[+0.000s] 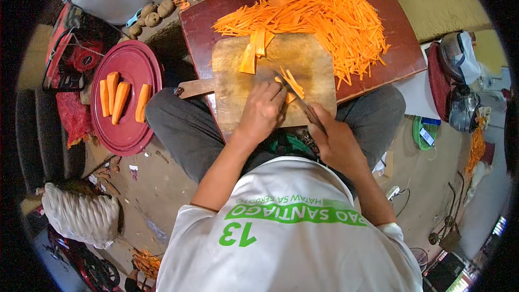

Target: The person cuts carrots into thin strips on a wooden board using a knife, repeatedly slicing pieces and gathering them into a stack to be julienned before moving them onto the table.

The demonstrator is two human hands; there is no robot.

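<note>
A wooden cutting board lies on the dark red table in front of my lap. My right hand is wrapped round the handle of a knife, whose blade points up and left over the board. Close beside the blade, my left hand presses down with bent fingers; what lies beneath its fingertips is hidden. Cut carrot sticks rest right by the blade. Flat carrot slices sit at the board's upper left. Behind and right of the board spreads a large heap of carrot strips.
The dark red table reaches beyond the board. On the left, a round red lid holds several peeled carrots. Brown round items lie at the upper left. A green basket with a phone stands on the right.
</note>
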